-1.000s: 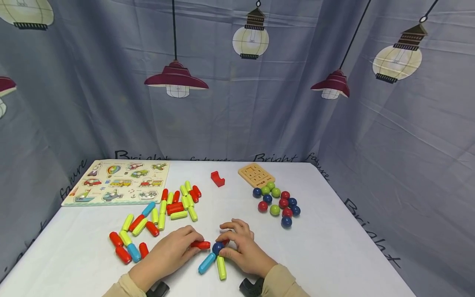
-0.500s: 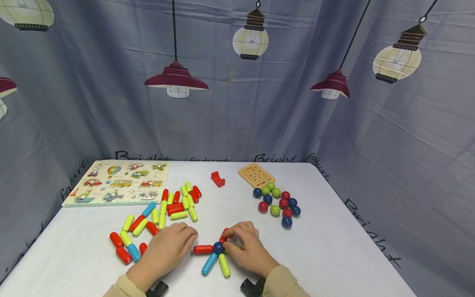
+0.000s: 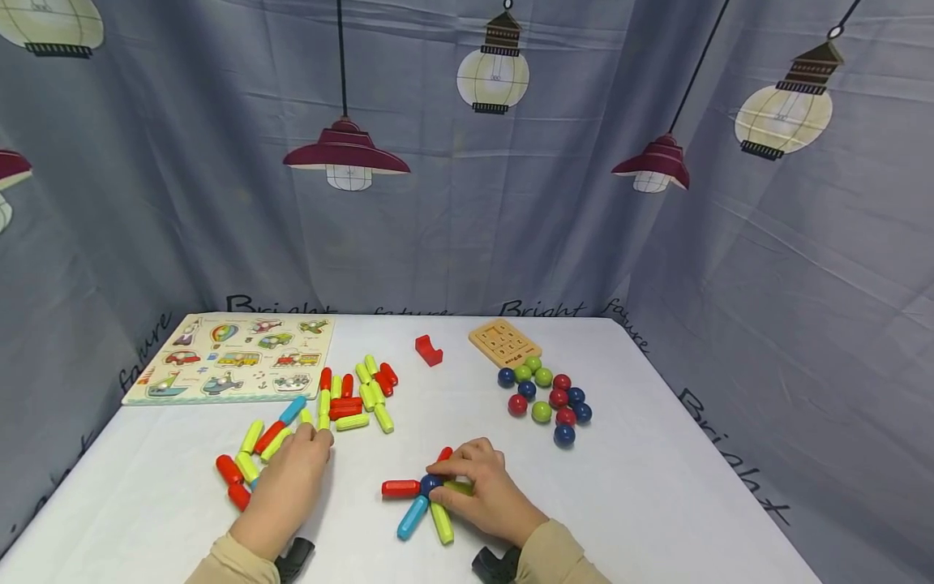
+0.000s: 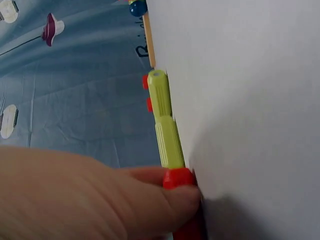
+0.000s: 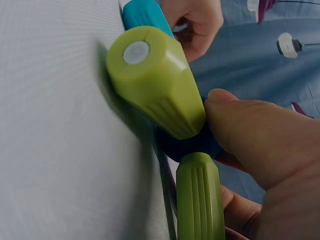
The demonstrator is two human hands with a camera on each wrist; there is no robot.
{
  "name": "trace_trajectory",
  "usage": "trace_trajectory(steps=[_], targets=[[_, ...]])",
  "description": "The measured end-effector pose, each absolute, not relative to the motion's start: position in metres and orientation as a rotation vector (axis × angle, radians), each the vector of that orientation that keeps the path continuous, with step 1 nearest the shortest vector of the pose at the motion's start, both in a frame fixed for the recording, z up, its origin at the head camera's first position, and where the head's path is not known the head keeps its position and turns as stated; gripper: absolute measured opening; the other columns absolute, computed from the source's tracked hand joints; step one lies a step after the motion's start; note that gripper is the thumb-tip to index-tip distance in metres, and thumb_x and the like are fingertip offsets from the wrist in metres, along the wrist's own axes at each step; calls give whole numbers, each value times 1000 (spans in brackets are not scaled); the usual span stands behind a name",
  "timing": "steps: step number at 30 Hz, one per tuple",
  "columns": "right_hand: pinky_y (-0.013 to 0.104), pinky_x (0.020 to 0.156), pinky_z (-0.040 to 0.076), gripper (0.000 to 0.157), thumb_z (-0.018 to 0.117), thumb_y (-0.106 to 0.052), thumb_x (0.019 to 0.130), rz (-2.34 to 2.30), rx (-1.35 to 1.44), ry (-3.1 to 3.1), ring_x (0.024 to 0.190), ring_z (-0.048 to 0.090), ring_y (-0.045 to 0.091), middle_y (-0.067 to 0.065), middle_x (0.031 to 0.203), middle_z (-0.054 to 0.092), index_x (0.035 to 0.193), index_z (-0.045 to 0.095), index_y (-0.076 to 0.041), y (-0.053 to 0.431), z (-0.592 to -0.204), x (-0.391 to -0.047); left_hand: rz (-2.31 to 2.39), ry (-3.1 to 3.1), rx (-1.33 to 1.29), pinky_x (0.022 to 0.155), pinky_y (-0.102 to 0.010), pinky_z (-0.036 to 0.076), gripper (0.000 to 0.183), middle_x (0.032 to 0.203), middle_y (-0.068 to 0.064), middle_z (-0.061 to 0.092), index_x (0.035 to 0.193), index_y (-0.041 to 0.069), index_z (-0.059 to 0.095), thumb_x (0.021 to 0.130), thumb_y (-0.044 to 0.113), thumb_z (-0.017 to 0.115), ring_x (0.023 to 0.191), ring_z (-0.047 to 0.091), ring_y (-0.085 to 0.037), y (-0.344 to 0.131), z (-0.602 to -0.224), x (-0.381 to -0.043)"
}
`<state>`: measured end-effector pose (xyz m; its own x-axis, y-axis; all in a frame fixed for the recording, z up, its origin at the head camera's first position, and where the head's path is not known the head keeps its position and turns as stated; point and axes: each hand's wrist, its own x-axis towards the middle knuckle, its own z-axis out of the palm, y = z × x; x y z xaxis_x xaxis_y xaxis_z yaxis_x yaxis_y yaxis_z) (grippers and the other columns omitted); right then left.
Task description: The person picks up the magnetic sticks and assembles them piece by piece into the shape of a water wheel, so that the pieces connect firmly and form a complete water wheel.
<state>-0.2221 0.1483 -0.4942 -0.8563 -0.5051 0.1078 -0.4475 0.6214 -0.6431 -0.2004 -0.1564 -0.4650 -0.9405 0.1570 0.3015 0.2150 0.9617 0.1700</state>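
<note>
My right hand [image 3: 485, 491] holds the dark blue ball [image 3: 430, 485] at the front middle of the table, thumb and fingers on either side of it. Rods radiate from the ball: a red rod [image 3: 400, 488] to the left, a light blue rod [image 3: 413, 517], a yellow-green rod [image 3: 441, 523], and another red and yellow-green one partly behind the hand. The right wrist view shows a grey disc in the end of a yellow-green rod [image 5: 155, 75]. Over the loose rods at left, my left hand [image 3: 288, 478] pinches a red rod [image 4: 178, 177] between thumb and finger, beside two end-to-end yellow-green rods [image 4: 162, 115].
Several loose red, yellow-green and blue rods [image 3: 346, 407] lie left of centre. Several red, green and blue balls [image 3: 541, 412] lie at right, near a wooden number board [image 3: 503, 344]. A picture puzzle board [image 3: 229, 357] and a red bracket-shaped block [image 3: 428, 351] are farther back.
My left hand has let go of the red rod at the ball and moved left to the loose rods. A further yellow-green rod has come into sight at the ball beside my right hand.
</note>
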Motion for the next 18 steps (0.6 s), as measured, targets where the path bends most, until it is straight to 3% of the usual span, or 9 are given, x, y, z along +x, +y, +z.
trace_trajectory(steps=[4, 7, 13, 18], targets=[[41, 92, 33, 35, 67, -59, 93, -1063, -806, 2750, 115, 42, 10, -19, 111, 61, 123, 73, -42, 149, -494, -222, -213, -2790, -229, 64, -41, 45, 28, 91, -13, 59, 105, 6, 75, 80, -4, 80, 83, 53, -31, -160, -465, -202], [41, 92, 33, 33, 67, -57, 94, -1066, -797, 2741, 115, 42, 11, -19, 111, 61, 123, 73, -41, 148, -493, -222, -212, -2815, -242, 64, -41, 46, 25, 90, -11, 60, 104, 9, 74, 82, 3, 84, 83, 53, -29, -158, -464, -203], [45, 95, 33, 33, 65, -53, 98, -1043, -819, 2701, 119, 42, 10, -20, 113, 62, 128, 70, -41, 146, -492, -222, -529, -2912, -570, 78, -29, 56, 23, 97, 12, 59, 110, 26, 73, 89, 23, 82, 86, 56, -6, -138, -464, -204], [46, 96, 33, 34, 63, -53, 99, -1055, -868, 2678, 122, 42, 11, -21, 115, 63, 130, 69, -41, 145, -491, -222, -674, -2837, -892, 80, -21, 55, 23, 101, 16, 56, 116, 26, 73, 94, 22, 77, 90, 54, 1, -126, -469, -205]])
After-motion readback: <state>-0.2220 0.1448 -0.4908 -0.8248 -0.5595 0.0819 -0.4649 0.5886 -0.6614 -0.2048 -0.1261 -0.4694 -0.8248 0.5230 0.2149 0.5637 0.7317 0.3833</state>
